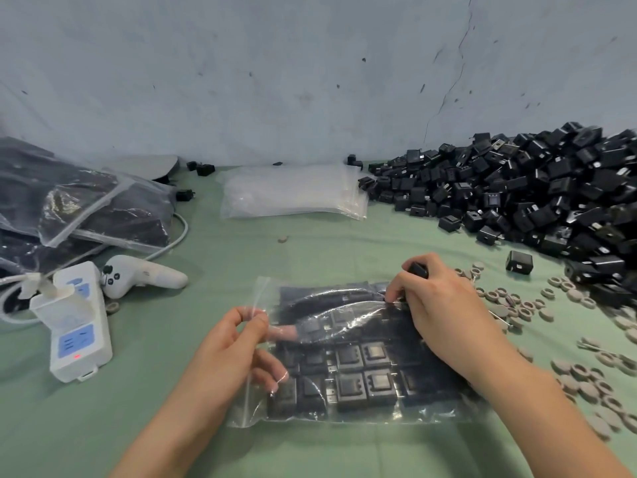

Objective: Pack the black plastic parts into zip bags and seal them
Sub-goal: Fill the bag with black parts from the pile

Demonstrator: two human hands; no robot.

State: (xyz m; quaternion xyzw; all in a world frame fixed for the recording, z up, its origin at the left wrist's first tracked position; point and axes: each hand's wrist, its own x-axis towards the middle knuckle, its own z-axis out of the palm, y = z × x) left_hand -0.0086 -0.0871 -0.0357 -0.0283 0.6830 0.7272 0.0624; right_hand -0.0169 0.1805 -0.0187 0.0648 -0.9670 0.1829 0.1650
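Note:
A clear zip bag (pixel 348 377) lies flat on the green cloth in front of me, holding several black plastic parts in rows. My left hand (pixel 234 346) pinches the bag's open left edge between thumb and fingers, with a finger inside the mouth. My right hand (pixel 437 305) rests on the bag's upper right part, its fingers curled round one black part (pixel 418 269) and touching the film. A large heap of loose black parts (pixel 537 198) fills the right rear of the table.
A stack of empty zip bags (pixel 293 193) lies at the back centre. Filled bags (pixel 79 208) are piled at the left. A white power strip (pixel 77 322) and a white controller (pixel 141 274) sit at the left. Several grey rings (pixel 586 374) are scattered at the right.

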